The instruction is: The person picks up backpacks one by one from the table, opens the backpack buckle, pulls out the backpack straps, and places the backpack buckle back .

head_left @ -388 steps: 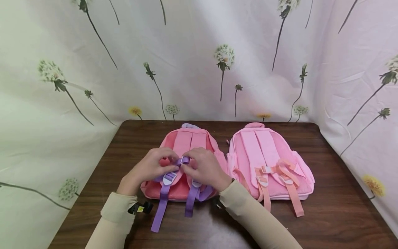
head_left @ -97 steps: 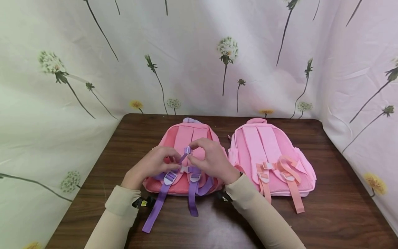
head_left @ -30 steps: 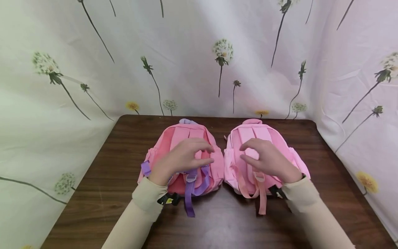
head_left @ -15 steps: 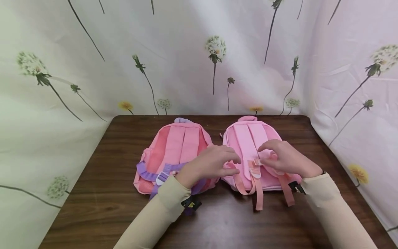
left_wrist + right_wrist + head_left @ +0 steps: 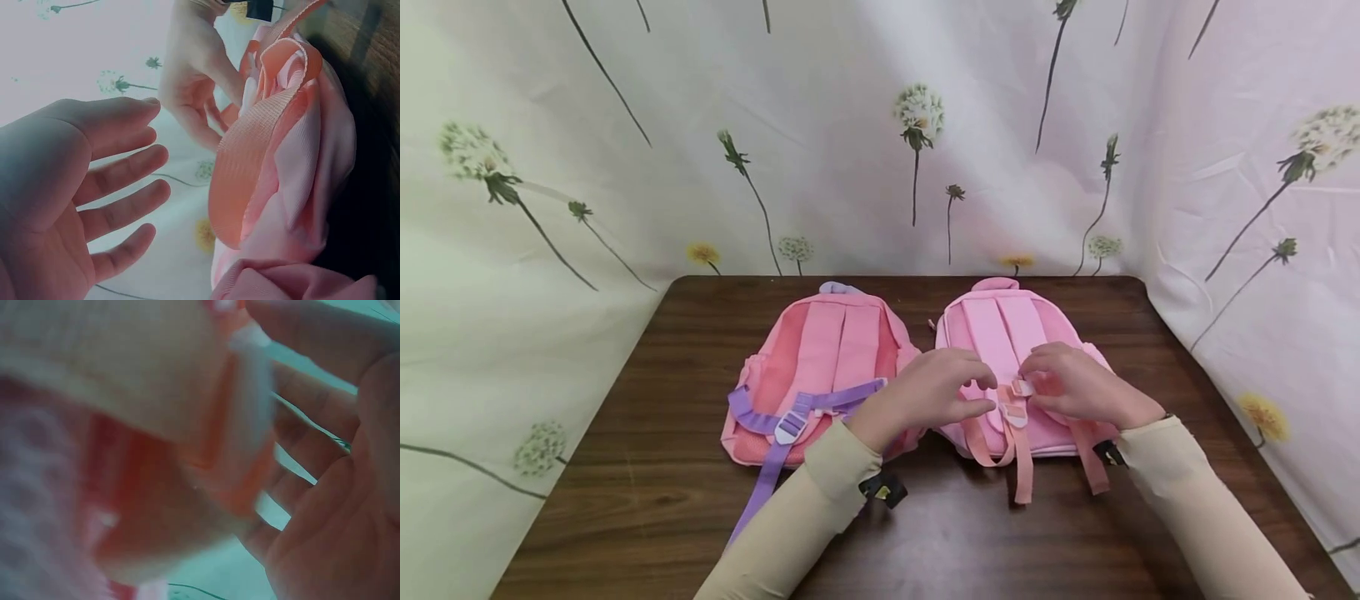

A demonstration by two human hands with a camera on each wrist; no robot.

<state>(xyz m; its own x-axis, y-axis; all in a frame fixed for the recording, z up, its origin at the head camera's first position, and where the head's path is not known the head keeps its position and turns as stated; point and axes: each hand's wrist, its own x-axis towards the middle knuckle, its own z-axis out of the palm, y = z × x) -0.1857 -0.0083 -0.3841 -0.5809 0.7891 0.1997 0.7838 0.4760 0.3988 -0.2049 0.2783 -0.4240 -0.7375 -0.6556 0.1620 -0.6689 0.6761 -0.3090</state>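
Two small backpacks lie side by side, straps upward. My left hand (image 5: 943,387) hovers over the gap between them, fingers loosely curved and holding nothing; the left wrist view shows its fingers (image 5: 128,165) spread beside a peach strap (image 5: 250,156). Over the light pink backpack (image 5: 992,333), my right hand (image 5: 1078,387) has its thumb and fingertips around the right end of a white buckle (image 5: 1022,387), with no firm grip visible. In the right wrist view, blurred peach webbing (image 5: 244,481) hides some fingertips of that hand. A white strap adjuster (image 5: 1013,415) sits just below the buckle.
The coral-pink backpack (image 5: 775,358) with purple straps (image 5: 767,483) lies on the left, partly behind my left forearm. Both rest on a dark wooden table (image 5: 647,433). A dandelion-print curtain (image 5: 850,125) hangs behind and at the sides.
Earlier both hands worked at the purple straps. They then moved right to the light pink backpack. In the last half second, the right hand has come closer to its white buckle, and the left has shifted slightly right.
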